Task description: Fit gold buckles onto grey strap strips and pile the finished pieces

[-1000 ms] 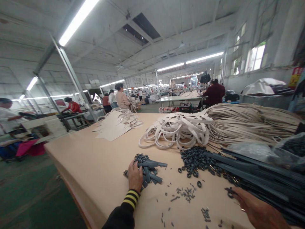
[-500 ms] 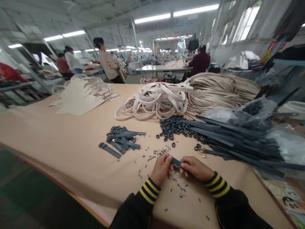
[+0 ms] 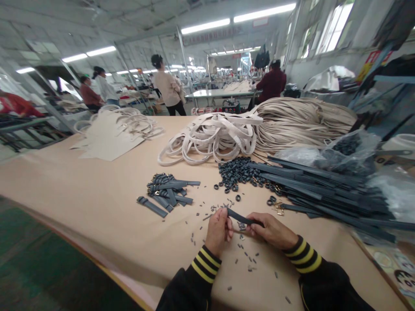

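Your left hand (image 3: 218, 229) and your right hand (image 3: 270, 230) hold one short dark strap (image 3: 241, 218) between them, just above the table (image 3: 97, 203). The left fingers pinch one end of it, and the right fingers close around the other end, so both hands are closed on the same piece. Both wrists show black cuffs with yellow stripes; I count three on each cuff.

No brand or label can be read on the strap. A red and yellow sign (image 3: 369, 60) hangs at the far right, but its writing is too small to read. Some printed stickers (image 3: 397, 270) lie at the right edge of the table, also not readable.

To the left of your hands there is a small pile of short dark straps (image 3: 168, 192), about ten, with one strap lying a little apart on its left side. Behind your hands lies a heap of dark rings (image 3: 236, 172), too many to count, and small dark bits (image 3: 244, 255) are scattered around your hands. On your right lies a bundle of long dark strips (image 3: 324, 190). Farther back I see white loop straps (image 3: 214, 136) and a big heap of beige cords (image 3: 301, 121). Four other people stand or sit in the hall behind the table.
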Available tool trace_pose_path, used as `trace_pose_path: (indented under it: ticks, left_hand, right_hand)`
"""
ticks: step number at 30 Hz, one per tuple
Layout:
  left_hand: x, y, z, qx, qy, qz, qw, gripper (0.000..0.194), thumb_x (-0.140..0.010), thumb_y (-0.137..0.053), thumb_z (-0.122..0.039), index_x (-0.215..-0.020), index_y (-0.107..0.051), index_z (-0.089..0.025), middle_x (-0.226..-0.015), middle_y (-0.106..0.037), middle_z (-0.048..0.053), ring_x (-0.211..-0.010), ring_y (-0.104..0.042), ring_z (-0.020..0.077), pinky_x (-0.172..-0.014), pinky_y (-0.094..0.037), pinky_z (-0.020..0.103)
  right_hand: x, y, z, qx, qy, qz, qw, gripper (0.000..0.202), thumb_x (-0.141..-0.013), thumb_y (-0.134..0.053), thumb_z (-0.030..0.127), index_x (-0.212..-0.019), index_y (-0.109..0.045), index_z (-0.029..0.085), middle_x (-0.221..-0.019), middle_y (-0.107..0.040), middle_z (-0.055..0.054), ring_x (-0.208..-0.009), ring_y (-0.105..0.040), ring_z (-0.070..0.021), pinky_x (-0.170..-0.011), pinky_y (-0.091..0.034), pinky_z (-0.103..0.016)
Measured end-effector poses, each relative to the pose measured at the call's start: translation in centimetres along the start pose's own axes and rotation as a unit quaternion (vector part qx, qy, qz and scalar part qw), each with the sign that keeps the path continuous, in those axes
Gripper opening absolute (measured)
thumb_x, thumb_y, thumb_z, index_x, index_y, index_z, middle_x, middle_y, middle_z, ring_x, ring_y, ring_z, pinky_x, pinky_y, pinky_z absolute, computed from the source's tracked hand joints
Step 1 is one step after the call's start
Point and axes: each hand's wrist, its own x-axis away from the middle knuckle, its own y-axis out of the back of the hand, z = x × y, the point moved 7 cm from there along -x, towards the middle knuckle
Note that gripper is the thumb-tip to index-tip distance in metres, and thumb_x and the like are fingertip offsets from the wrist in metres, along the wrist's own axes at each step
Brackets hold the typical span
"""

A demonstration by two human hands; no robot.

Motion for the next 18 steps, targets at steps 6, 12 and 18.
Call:
trace_pose_path:
  ticks: [6, 12, 18]
  left_hand:
    - [0.7, -1.4, -0.2, 0.092, 0.024, 0.076, 0.993, 0.046, -0.073, -0.049, -0.056, -0.075, -0.053, -0.01, -0.055, -0.054, 0.001, -0.038, -0.047, 0.0063, -0.032, -0.032, 0.015]
    - [0.1, 0.3, 0.0, 0.103, -0.001, -0.006, 0.995, 0.037, -0.072, -0.055, -0.049, -0.078, -0.052, -0.012, -0.049, -0.047, -0.005, -0.034, -0.036, 0.0028, -0.028, -0.022, 0.013]
    - [-0.3, 1.6, -0.8, 0.127, -0.03, -0.063, 0.989, 0.031, -0.068, -0.061, -0.04, -0.068, -0.043, -0.015, -0.051, -0.045, -0.007, -0.038, -0.039, 0.0028, -0.028, -0.025, 0.01]
  right_hand:
    - [0.6, -0.7, 5.3, 0.184, 0.233, -0.124, 0.947, 0.017, -0.079, -0.049, 0.015, -0.081, -0.064, 0.023, -0.11, -0.052, -0.008, -0.107, -0.043, -0.0246, -0.092, -0.032, -0.046]
    - [0.1, -2.6, 4.2, 0.044, 0.244, -0.016, 0.969, 0.012, -0.08, -0.053, 0.021, -0.08, -0.065, 0.019, -0.107, -0.053, -0.009, -0.106, -0.047, -0.0204, -0.088, -0.04, -0.031]
    - [0.2, -1.1, 2.9, -0.014, 0.186, 0.014, 0.982, 0.023, -0.085, -0.045, 0.031, -0.09, -0.065, 0.019, -0.109, -0.056, -0.01, -0.103, -0.052, -0.0204, -0.088, -0.041, -0.032]
